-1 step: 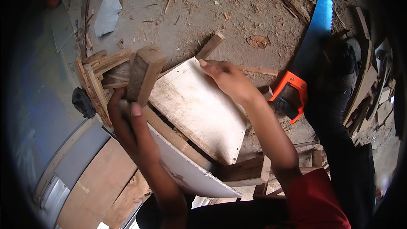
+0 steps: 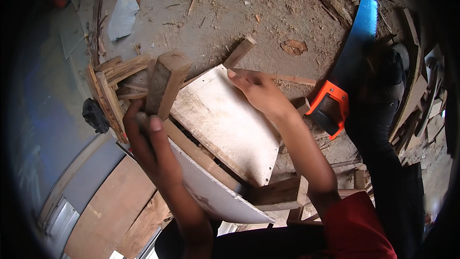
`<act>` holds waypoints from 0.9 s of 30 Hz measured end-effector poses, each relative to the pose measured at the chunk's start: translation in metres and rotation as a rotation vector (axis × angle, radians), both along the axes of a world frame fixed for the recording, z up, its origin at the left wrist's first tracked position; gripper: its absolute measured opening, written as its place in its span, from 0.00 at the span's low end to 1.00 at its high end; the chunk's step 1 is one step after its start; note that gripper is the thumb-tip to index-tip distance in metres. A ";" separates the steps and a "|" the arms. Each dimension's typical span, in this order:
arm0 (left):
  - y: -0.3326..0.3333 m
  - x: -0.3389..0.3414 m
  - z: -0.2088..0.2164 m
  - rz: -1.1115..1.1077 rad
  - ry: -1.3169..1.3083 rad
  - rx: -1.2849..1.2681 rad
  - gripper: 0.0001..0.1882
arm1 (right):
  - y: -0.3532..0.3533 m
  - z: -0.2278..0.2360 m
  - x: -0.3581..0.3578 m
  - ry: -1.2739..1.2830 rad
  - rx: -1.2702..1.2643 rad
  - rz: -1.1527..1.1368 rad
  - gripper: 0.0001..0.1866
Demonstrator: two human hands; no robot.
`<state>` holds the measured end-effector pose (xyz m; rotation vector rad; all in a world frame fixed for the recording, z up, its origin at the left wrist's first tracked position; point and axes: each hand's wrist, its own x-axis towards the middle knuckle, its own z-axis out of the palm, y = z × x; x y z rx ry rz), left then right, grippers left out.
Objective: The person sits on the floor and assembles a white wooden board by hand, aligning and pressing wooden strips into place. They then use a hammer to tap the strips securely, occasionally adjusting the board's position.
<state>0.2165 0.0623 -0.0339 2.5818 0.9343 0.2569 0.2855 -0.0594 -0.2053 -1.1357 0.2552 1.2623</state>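
Note:
A white board (image 2: 225, 120) with small holes along its edges lies tilted in a rough wooden frame. My right hand (image 2: 261, 93) grips the board's far right edge, its thumb near the top corner and its other fingers mostly hidden. My left hand (image 2: 155, 146) is closed around the lower end of a thick wooden block (image 2: 167, 84) standing up at the frame's left corner. The thumb presses the near side, and the fingers pass behind. A second whitish panel (image 2: 211, 192) forms the near side, beside my left forearm. A wooden bar (image 2: 282, 194) juts out at the near right.
A handsaw (image 2: 331, 110) with an orange handle and blue blade lies at the right, by my dark shoe (image 2: 395, 72). Scrap wood (image 2: 414, 88) is piled at far right. Sawdust and chips litter the floor (image 2: 215, 29). Wooden sheets (image 2: 112, 206) lie at lower left.

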 end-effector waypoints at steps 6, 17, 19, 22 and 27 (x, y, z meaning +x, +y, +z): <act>-0.004 0.003 -0.003 -0.018 0.025 0.030 0.26 | -0.004 -0.038 0.005 -0.022 -0.019 -0.077 0.26; 0.011 0.002 -0.009 0.118 -0.017 0.026 0.28 | -0.082 -0.010 -0.019 0.111 0.141 -0.531 0.21; 0.001 0.010 -0.012 0.139 -0.014 -0.030 0.27 | -0.086 -0.004 -0.046 0.192 0.169 -0.735 0.23; -0.002 0.016 -0.008 0.127 -0.002 -0.082 0.25 | -0.080 0.006 -0.082 0.076 0.083 -0.990 0.25; 0.032 0.004 -0.010 -0.158 0.002 0.104 0.24 | -0.086 0.017 -0.128 -0.105 -0.061 -1.002 0.28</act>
